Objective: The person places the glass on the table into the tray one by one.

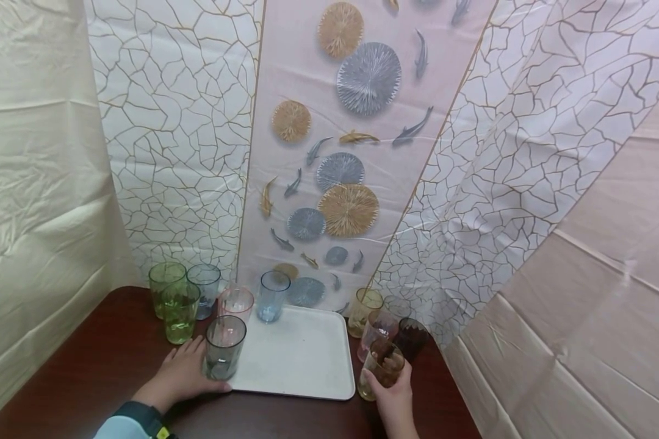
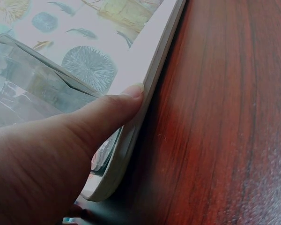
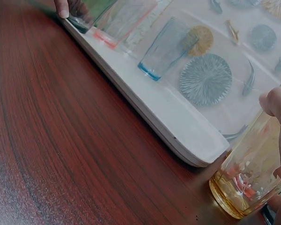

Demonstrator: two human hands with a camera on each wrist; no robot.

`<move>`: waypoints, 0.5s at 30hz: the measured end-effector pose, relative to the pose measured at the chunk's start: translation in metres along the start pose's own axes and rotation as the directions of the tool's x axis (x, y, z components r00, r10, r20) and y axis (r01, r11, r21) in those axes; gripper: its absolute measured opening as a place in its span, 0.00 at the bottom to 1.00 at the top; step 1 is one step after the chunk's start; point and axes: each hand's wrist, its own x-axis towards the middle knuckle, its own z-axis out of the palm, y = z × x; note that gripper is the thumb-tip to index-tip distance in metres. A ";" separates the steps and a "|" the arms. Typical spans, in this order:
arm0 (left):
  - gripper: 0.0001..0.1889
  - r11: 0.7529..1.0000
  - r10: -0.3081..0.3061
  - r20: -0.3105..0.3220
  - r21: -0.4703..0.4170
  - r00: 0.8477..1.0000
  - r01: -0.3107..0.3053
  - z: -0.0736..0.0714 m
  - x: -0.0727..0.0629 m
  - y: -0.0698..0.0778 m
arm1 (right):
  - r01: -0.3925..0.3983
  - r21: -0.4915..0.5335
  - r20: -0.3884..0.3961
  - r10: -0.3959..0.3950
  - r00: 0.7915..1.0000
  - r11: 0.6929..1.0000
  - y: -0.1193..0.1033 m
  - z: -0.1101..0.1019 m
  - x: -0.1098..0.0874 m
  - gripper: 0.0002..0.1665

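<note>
My left hand [image 1: 183, 375] lies at the near left corner of a white tray [image 1: 302, 356], fingers stretched along its left side. In the left wrist view its thumb [image 2: 110, 108] rests straight on the tray's rim. Close beside that hand, a grey glass [image 1: 225, 349] stands upright in the tray corner. My right hand [image 1: 396, 395] grips an amber glass [image 3: 243, 176] just right of the tray, thumb on the near side and fingers round the far side. A pink glass [image 1: 237, 300] and a light blue glass [image 1: 273, 302] stand along the tray's back left.
Left of the tray stand two green glasses, the nearer green glass [image 1: 180, 317] and one behind, beside a blue glass [image 1: 205, 289]. On the right are a yellow glass [image 1: 364, 311], another pink glass [image 1: 372, 332] and a dark glass [image 1: 413, 335]. Patterned cloth [image 1: 307, 152] hangs behind the table [image 1: 263, 417].
</note>
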 end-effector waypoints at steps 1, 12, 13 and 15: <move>0.76 1.000 0.002 -0.001 0.002 1.000 -0.002 0.000 -0.001 0.000 | 0.000 -0.002 0.000 0.000 1.000 1.000 0.000 0.000 0.000 0.52; 0.78 1.000 -0.013 0.006 -0.008 1.000 0.013 0.000 0.001 0.000 | -0.001 -0.054 -0.005 0.001 1.000 0.999 -0.005 -0.002 0.001 0.55; 0.78 1.000 -0.013 0.007 -0.008 1.000 0.013 0.000 0.001 0.000 | 0.006 -0.055 -0.008 -0.007 1.000 0.998 -0.006 -0.002 0.001 0.55; 0.78 1.000 -0.011 0.007 -0.006 1.000 0.011 0.001 0.002 -0.001 | 0.024 -0.045 -0.011 -0.025 1.000 0.999 -0.009 -0.001 0.000 0.54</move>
